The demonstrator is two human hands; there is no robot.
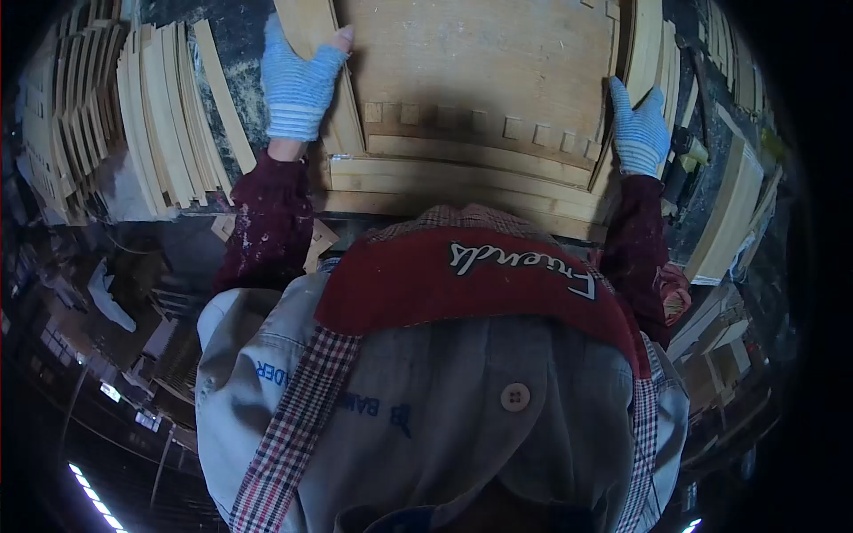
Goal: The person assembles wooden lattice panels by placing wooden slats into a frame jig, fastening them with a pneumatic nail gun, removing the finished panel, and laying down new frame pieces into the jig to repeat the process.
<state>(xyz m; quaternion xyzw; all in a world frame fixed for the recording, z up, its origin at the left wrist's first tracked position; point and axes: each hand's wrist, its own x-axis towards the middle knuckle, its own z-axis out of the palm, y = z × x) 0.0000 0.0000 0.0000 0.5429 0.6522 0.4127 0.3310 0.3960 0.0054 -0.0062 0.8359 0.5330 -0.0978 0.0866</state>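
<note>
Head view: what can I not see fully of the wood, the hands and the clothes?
In the head view:
Wooden panel: far edge, cut off by the picture's top.
Wooden strip at the left hand: far end, cut off there too.
Most of this hand's fingertips: hidden, apparently behind that strip.
Right hand: most fingertips; what covers them is unclear.
Blue lettering: middle part, hidden by the checked strap.

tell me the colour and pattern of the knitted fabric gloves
The knitted fabric gloves are light blue with thin whitish stripes, shown best in the head view.
</note>
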